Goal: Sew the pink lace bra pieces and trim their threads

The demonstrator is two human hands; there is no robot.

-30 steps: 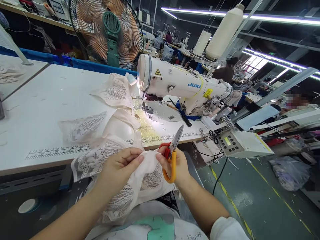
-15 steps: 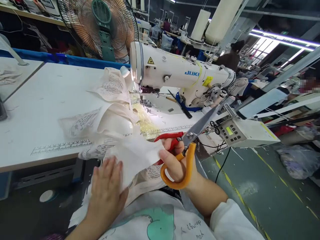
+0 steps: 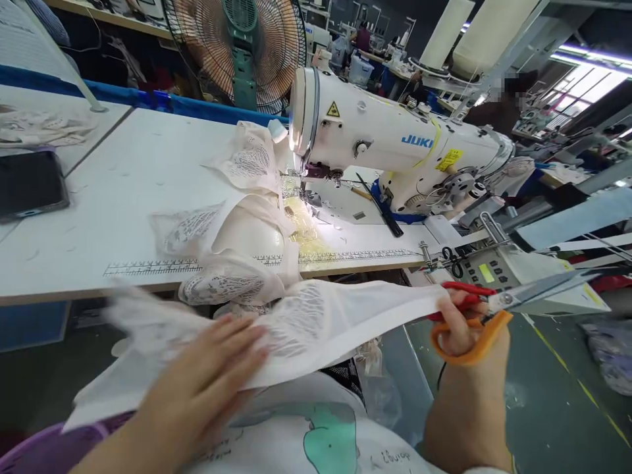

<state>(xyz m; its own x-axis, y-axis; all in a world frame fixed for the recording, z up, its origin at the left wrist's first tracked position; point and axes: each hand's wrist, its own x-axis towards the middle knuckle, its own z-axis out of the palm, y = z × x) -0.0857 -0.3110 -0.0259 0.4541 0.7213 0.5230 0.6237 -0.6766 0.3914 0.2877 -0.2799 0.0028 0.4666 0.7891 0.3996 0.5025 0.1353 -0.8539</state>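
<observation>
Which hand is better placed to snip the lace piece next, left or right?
Probably right: the right hand grips the scissors and the fabric's end, while the left hand lies flat on the lace fabric.

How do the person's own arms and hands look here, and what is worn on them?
Both hands are bare: no gloves, rings or watch show. The left hand and its forearm show no sleeve. At the right hand, a white sleeve edge shows low on the forearm.

Hidden, cropped and blurred parts

Smeared by motion at its left end: lace fabric. Lost under that fabric: palm of the left hand. Cut by the frame edges: phone, fan, thread cones. Blurred out: a co-worker's head.
</observation>
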